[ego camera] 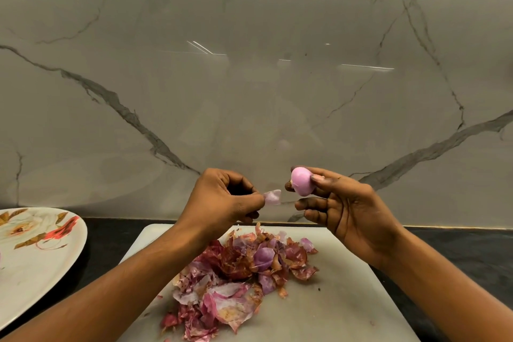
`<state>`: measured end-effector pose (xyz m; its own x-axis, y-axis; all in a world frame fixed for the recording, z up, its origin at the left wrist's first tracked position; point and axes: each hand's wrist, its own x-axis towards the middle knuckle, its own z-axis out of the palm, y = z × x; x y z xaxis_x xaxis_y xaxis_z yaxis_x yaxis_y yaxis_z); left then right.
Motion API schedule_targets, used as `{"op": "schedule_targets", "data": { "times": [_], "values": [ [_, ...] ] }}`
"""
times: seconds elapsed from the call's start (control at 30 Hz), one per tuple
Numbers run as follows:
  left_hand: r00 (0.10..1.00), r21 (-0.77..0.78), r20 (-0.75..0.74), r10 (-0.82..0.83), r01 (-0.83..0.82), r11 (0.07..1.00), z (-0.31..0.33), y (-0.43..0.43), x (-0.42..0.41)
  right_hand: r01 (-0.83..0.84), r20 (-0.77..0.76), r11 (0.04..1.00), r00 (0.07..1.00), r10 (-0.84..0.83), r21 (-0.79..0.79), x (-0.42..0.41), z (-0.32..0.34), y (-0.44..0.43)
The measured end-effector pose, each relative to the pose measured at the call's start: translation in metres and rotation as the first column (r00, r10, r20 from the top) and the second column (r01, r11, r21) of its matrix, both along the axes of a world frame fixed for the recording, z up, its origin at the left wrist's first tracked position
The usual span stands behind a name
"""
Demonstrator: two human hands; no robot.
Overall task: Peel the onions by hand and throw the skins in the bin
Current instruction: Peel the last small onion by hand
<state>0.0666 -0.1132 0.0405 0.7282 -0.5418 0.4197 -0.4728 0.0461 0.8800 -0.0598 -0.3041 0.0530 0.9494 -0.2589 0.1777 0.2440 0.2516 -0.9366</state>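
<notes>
Both hands raised above the white cutting board [347,300], in front of the veined marble wall [249,64]. Right hand [347,211] holds a small peeled pink onion [302,181] between thumb and upper fingertips, lower fingers loosely curled beneath it. Left hand [224,197] pinches a pale piece of skin [272,197] at thumb and fingertips, just beside the onion, not touching it. Pile of skins [238,277], red and purple, lies on the board's left and middle, directly under the left forearm. Flowered plate [33,258] at far left on the dark counter [458,253], apart from the board, its rim cut by the frame edge. Board's right half bare. A strip of dark counter runs between the board's far edge and the wall.
</notes>
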Motion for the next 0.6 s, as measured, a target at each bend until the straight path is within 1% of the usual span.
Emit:
{"op": "schedule_targets", "data": {
  "times": [0.17,0.27,0.4,0.6],
  "values": [
    [0.999,0.056,0.027,-0.039,0.038,0.998,-0.004,-0.001,0.004,-0.025,-0.029,1.000,0.999,0.025,0.006,0.000,0.000,0.001],
    [0.997,0.031,0.031,-0.075,0.074,0.997,-0.004,-0.001,0.001,-0.020,-0.056,1.000,0.998,0.019,-0.016,0.001,-0.001,0.001],
    [0.991,-0.014,0.006,-0.133,0.133,0.991,-0.001,-0.002,-0.005,-0.026,-0.096,0.995,0.995,0.017,-0.094,0.003,-0.004,0.002],
    [0.988,-0.019,-0.008,-0.153,0.153,0.988,0.000,-0.002,-0.006,-0.043,-0.110,0.988,0.994,0.027,-0.146,0.002,-0.003,0.003]
  ]
}}
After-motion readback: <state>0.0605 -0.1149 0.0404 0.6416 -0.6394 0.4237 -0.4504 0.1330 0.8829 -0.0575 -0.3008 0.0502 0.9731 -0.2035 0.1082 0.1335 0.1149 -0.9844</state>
